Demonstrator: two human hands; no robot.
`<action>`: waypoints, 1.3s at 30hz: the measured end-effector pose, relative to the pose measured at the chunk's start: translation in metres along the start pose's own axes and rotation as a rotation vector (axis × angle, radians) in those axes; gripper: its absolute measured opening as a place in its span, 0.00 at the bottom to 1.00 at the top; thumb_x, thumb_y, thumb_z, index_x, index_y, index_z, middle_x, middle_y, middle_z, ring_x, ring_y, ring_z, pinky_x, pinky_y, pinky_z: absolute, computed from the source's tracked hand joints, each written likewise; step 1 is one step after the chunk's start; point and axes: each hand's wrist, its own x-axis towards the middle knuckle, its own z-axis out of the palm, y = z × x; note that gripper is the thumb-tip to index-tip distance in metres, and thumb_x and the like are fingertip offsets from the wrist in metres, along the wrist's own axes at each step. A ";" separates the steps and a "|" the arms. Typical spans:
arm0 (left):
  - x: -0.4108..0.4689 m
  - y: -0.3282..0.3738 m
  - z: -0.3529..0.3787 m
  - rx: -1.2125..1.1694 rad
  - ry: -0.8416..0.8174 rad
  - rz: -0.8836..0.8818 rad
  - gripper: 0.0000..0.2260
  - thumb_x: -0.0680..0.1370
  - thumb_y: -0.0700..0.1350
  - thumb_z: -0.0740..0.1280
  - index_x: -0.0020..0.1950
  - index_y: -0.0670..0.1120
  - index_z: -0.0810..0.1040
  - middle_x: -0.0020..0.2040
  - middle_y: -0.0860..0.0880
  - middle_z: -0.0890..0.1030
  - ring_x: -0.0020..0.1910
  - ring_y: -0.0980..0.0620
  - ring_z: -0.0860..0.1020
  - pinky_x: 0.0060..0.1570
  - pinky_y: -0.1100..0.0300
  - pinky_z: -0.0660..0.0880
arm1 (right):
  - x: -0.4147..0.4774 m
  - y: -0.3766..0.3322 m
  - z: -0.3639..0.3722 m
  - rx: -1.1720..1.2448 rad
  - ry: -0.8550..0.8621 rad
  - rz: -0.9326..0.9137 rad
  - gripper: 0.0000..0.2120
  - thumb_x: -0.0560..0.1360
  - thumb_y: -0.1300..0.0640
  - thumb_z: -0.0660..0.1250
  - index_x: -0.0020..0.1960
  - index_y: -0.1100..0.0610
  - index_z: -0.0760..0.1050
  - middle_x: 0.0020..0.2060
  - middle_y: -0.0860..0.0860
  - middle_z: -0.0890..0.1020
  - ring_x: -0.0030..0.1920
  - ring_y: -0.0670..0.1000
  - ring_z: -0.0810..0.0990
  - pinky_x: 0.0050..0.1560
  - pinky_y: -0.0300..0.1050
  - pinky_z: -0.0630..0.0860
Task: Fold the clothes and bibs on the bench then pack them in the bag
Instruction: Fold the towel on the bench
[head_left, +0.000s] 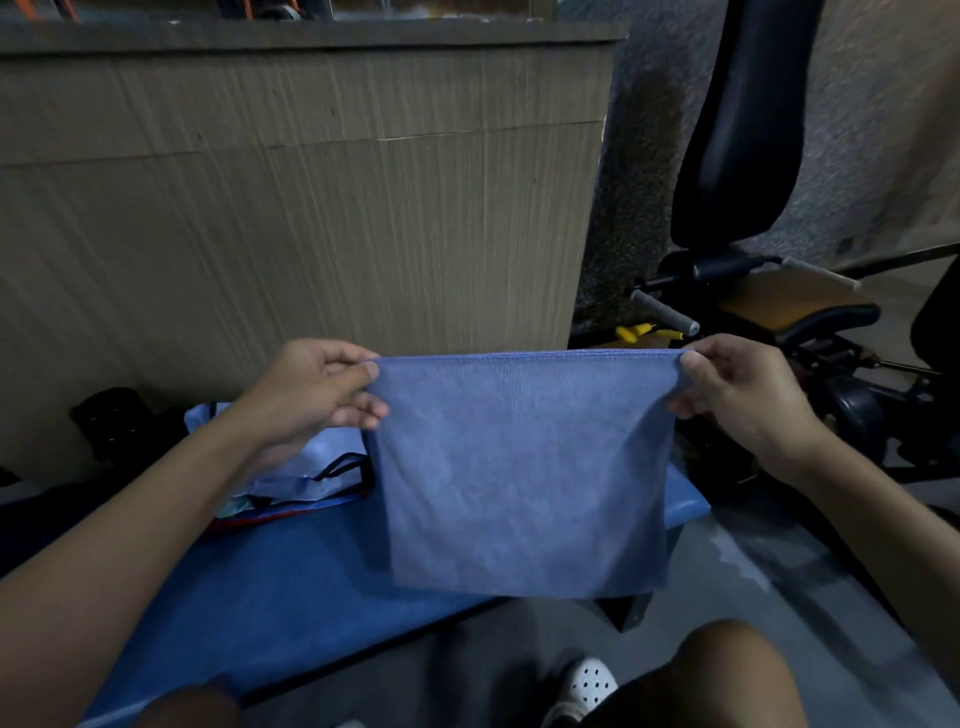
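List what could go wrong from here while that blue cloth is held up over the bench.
1. The blue cloth is held only by pinches at its top corners, left hand and right hand; if either slips, it may sag and fold crooked.
2. Its right side hangs past the end of the blue bench, so laid straight down, part could drape off toward the floor.
3. The white bag sits close by; the cloth could snag its black cord.

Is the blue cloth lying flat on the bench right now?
No, both hands hold the cloth up by its top corners.
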 end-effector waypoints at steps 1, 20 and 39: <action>0.008 -0.002 0.001 -0.039 -0.009 -0.033 0.03 0.81 0.34 0.65 0.53 0.35 0.76 0.37 0.40 0.81 0.32 0.49 0.84 0.33 0.61 0.81 | 0.008 0.004 0.007 0.037 -0.005 0.025 0.08 0.82 0.62 0.60 0.48 0.62 0.75 0.35 0.60 0.81 0.30 0.48 0.82 0.35 0.41 0.82; 0.002 -0.131 0.011 0.014 -0.081 -0.107 0.04 0.76 0.27 0.67 0.49 0.32 0.78 0.36 0.38 0.84 0.34 0.46 0.84 0.36 0.62 0.81 | -0.020 0.111 0.050 -0.106 -0.317 -0.011 0.12 0.77 0.42 0.65 0.43 0.50 0.77 0.34 0.48 0.83 0.33 0.42 0.77 0.37 0.35 0.71; 0.079 -0.222 0.049 0.500 0.086 -0.144 0.05 0.80 0.38 0.66 0.51 0.47 0.76 0.39 0.48 0.81 0.23 0.49 0.79 0.20 0.62 0.70 | 0.016 0.199 0.140 -0.347 -0.121 0.130 0.08 0.78 0.62 0.66 0.42 0.53 0.77 0.38 0.47 0.80 0.41 0.50 0.78 0.43 0.41 0.69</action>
